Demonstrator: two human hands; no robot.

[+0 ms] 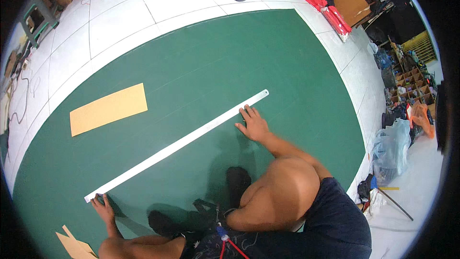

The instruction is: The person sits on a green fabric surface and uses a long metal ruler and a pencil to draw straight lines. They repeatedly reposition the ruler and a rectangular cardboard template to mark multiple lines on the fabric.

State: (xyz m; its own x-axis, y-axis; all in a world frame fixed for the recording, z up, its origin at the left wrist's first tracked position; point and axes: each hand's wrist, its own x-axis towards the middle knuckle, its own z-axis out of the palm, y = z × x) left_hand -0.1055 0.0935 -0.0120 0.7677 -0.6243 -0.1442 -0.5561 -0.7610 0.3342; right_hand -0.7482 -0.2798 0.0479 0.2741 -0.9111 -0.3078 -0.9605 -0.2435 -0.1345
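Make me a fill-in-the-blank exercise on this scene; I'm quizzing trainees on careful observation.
1. Both hands press a long white straight ruler flat on a large sheet of ____ fabric.
2. The left hand touches the ruler's near end, while the right hand rests close to its ____ end.
3. Left of the ruler lies a flat rectangular piece of tan ____.

Missing words: green; far; cardboard
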